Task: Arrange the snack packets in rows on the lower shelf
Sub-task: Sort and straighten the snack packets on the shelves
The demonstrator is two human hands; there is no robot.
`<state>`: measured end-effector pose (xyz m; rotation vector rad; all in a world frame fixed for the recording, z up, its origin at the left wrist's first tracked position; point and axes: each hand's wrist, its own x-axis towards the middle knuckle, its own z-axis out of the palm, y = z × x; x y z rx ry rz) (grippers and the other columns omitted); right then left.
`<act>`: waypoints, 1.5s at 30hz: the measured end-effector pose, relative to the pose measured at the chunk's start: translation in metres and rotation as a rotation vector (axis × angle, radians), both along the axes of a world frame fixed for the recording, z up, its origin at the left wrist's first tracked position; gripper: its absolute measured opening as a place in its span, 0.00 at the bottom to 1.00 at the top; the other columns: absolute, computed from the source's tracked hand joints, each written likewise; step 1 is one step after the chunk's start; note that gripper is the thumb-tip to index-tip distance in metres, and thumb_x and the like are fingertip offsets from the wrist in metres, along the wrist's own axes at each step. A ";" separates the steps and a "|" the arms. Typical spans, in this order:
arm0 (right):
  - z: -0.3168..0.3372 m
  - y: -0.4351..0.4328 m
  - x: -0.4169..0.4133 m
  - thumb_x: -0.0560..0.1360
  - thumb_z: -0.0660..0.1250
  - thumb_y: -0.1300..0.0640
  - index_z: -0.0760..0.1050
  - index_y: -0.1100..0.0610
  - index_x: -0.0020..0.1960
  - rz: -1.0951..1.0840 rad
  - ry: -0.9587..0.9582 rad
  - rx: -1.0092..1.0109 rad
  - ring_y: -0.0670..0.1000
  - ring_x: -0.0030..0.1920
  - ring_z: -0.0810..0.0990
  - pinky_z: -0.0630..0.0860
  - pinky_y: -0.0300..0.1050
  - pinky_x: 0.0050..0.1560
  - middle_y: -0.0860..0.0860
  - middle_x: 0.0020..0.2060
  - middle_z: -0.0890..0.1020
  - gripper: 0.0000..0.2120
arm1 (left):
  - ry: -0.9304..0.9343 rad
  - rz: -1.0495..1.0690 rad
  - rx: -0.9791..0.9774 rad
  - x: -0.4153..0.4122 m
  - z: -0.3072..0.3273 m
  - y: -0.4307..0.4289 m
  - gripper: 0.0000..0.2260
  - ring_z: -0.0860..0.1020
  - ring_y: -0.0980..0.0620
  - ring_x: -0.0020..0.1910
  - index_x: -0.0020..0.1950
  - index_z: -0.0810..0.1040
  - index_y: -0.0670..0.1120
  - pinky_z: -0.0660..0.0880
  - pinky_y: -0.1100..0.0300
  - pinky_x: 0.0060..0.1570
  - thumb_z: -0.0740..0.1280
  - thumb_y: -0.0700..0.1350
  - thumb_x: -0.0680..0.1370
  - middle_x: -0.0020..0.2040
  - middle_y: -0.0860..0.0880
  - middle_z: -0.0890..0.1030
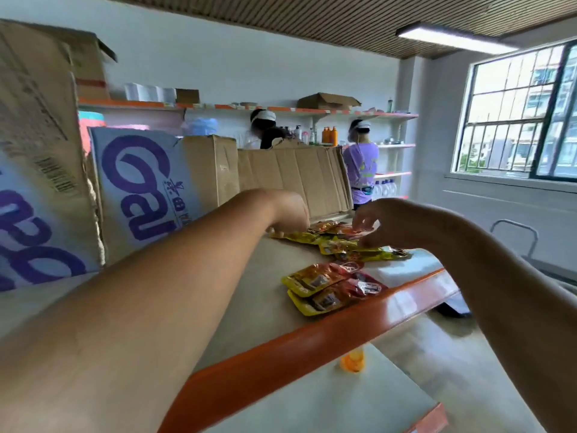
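Several yellow and red snack packets lie on a beige shelf board with an orange front rim [312, 339]. Two overlapping packets [327, 289] sit close to the rim. A further bunch of packets [349, 242] lies deeper on the board. My left hand [290, 210] reaches over the far end of that bunch, fingers bent down onto a yellow packet [296, 235]. My right hand [381, 223] hovers over the same bunch with fingers curled on a red packet [359, 231]. The fingertips of both hands are partly hidden.
Cardboard boxes with purple lettering [140, 189] stand at the left on the shelf, and an open brown carton [296, 179] stands behind the packets. A lower shelf board [343, 401] shows below, with a small orange object [352, 362] on it. Two people work at wall shelves in the background.
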<state>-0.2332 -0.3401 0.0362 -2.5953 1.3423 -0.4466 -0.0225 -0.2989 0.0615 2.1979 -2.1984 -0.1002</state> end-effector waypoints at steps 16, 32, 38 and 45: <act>0.015 -0.071 0.029 0.78 0.67 0.55 0.76 0.46 0.67 0.376 0.385 -0.135 0.40 0.33 0.72 0.65 0.35 0.30 0.45 0.56 0.79 0.18 | 0.031 0.198 0.022 -0.002 -0.039 -0.020 0.09 0.81 0.50 0.51 0.55 0.84 0.54 0.79 0.51 0.54 0.67 0.55 0.80 0.52 0.52 0.84; 0.017 -0.089 0.075 0.79 0.64 0.57 0.76 0.48 0.67 0.544 0.275 -0.130 0.50 0.54 0.78 0.76 0.47 0.54 0.49 0.60 0.80 0.17 | 0.023 0.411 -0.161 0.026 -0.026 -0.017 0.06 0.80 0.53 0.45 0.53 0.81 0.52 0.77 0.58 0.44 0.66 0.51 0.79 0.51 0.52 0.83; 0.007 -0.100 0.075 0.79 0.65 0.55 0.75 0.46 0.66 0.508 0.294 -0.064 0.40 0.42 0.73 0.71 0.40 0.40 0.44 0.54 0.74 0.16 | -0.186 0.532 0.201 0.048 -0.020 -0.009 0.12 0.85 0.44 0.49 0.62 0.83 0.50 0.81 0.54 0.47 0.68 0.48 0.80 0.52 0.47 0.85; -0.003 -0.095 0.072 0.65 0.79 0.41 0.71 0.39 0.66 0.495 0.443 -0.001 0.51 0.58 0.76 0.76 0.54 0.61 0.43 0.57 0.76 0.32 | -0.144 0.473 0.256 0.041 -0.021 -0.011 0.28 0.82 0.50 0.50 0.67 0.76 0.57 0.82 0.53 0.54 0.74 0.67 0.72 0.59 0.53 0.79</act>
